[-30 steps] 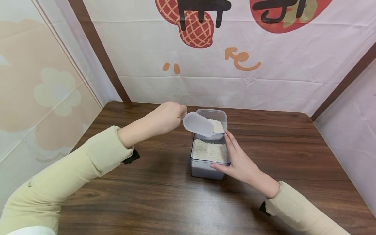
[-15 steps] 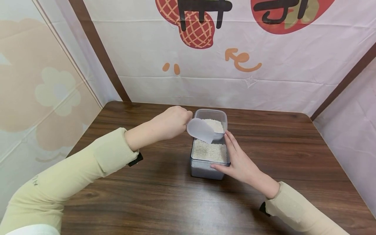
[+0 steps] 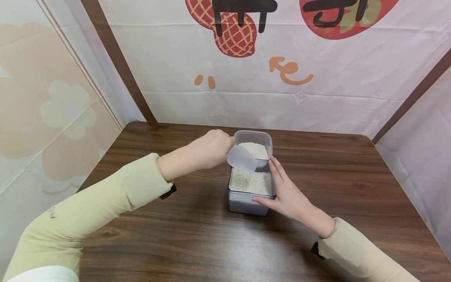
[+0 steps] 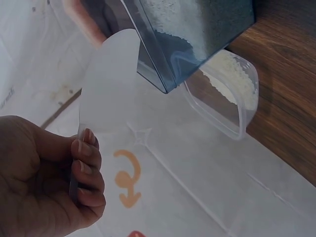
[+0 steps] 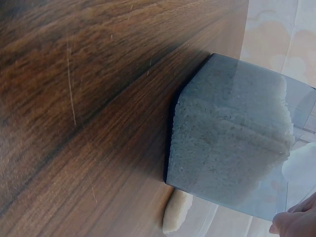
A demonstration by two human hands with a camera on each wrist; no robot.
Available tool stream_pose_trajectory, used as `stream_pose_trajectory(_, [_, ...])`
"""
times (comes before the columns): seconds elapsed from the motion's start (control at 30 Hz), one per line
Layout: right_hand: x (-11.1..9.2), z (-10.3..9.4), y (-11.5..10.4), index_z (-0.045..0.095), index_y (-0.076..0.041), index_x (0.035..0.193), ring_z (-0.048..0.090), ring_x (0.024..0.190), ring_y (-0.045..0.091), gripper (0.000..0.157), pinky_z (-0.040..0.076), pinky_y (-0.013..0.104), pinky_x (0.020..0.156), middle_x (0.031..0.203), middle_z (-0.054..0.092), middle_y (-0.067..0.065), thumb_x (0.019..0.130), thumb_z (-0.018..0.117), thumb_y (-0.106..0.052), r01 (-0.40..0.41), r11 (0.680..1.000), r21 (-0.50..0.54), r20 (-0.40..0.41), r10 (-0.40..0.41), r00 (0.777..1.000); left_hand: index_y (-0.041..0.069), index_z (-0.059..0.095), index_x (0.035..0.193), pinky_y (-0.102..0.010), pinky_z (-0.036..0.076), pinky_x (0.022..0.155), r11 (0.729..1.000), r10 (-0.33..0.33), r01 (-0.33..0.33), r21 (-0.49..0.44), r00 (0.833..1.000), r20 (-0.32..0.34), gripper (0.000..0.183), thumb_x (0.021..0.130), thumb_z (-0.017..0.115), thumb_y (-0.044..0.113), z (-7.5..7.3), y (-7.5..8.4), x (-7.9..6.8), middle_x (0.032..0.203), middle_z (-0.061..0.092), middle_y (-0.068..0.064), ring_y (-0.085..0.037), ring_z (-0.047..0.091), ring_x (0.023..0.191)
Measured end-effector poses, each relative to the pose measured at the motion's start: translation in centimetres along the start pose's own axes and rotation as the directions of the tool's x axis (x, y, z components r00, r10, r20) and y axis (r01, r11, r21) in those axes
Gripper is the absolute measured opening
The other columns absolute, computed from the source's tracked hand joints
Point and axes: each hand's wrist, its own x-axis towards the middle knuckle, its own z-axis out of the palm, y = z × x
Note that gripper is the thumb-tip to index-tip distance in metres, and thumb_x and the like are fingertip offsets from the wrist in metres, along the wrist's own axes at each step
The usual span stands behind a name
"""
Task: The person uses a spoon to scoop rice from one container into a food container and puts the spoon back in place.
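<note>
My left hand [image 3: 213, 149] grips the handle of a translucent white scoop [image 3: 242, 159] from the left side. In the left wrist view the fingers curl round the handle [image 4: 74, 180] and the blade [image 4: 108, 76] stands tilted beside the dark clear container. That storage container [image 3: 248, 206] is deep, with white rice [image 3: 254, 184] in it. My right hand [image 3: 290, 197] holds its right side, thumb along the front and fingertips at the far right corner. Behind it stands a clear plastic box [image 3: 270, 143] with more rice [image 3: 256, 149]. The scoop overlaps both containers in the head view.
A dark brown wooden table [image 3: 197, 243] carries both containers near its far edge. A printed white cloth [image 3: 169, 51] hangs behind it, with more cloth panels at the left and right.
My left hand and the scoop have moved right and slightly nearer, and the scoop has tipped further downward. The right hand and both containers have stayed in place.
</note>
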Motion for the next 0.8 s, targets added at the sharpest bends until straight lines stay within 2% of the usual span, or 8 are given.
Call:
stream_pose_trajectory(0.13, [0.0, 0.0, 0.1, 0.019, 0.011, 0.140, 0.028, 0.132, 0.033, 0.104, 0.035, 0.045, 0.098, 0.148, 0.016, 0.021, 0.071, 0.075, -0.043, 0.012, 1.000, -0.001, -0.005, -0.012, 1.000, -0.002, 0.063, 0.088, -0.037, 0.047, 0.066, 1.000, 0.009, -0.009, 0.016, 1.000, 0.021, 0.017, 0.078, 0.050, -0.005, 0.1, 0.2, 0.3, 0.076, 0.062, -0.012, -0.028, 0.058, 0.072])
stream_pose_trajectory(0.37, [0.1, 0.1, 0.1, 0.019, 0.011, 0.140, 0.028, 0.132, 0.033, 0.104, 0.036, 0.045, 0.098, 0.149, 0.015, 0.021, 0.071, 0.076, -0.042, 0.004, 1.000, 0.002, 0.002, -0.004, 1.000, -0.002, 0.064, 0.089, -0.037, 0.048, 0.062, 0.994, 0.055, -0.058, 0.098, 0.998, 0.030, 0.015, 0.080, 0.052, -0.002, 0.3, 0.3, 0.6, 0.077, 0.063, -0.012, -0.027, 0.059, 0.071])
stream_pose_trajectory(0.53, [0.1, 0.0, 0.1, 0.020, 0.011, 0.140, 0.028, 0.132, 0.032, 0.104, 0.035, 0.044, 0.098, 0.149, 0.015, 0.020, 0.071, 0.075, -0.044, 0.000, 1.000, 0.005, 0.005, 0.000, 1.000, -0.001, 0.064, 0.086, -0.037, 0.048, 0.061, 0.995, 0.048, -0.052, 0.089, 0.998, 0.043, 0.014, 0.080, 0.051, -0.002, 0.3, 0.4, 0.9, 0.076, 0.064, -0.010, -0.026, 0.060, 0.070])
stream_pose_trajectory(0.8, [0.1, -0.2, -0.1, 0.019, 0.010, 0.140, 0.027, 0.133, 0.032, 0.104, 0.035, 0.044, 0.099, 0.150, 0.013, 0.018, 0.072, 0.073, -0.047, -0.024, 1.000, 0.006, 0.023, 0.024, 0.999, 0.002, 0.065, 0.081, -0.037, 0.049, 0.060, 0.988, 0.070, -0.078, 0.131, 0.995, 0.065, 0.012, 0.082, 0.052, 0.000, 0.8, 0.3, 1.4, 0.073, 0.064, -0.009, -0.024, 0.060, 0.067])
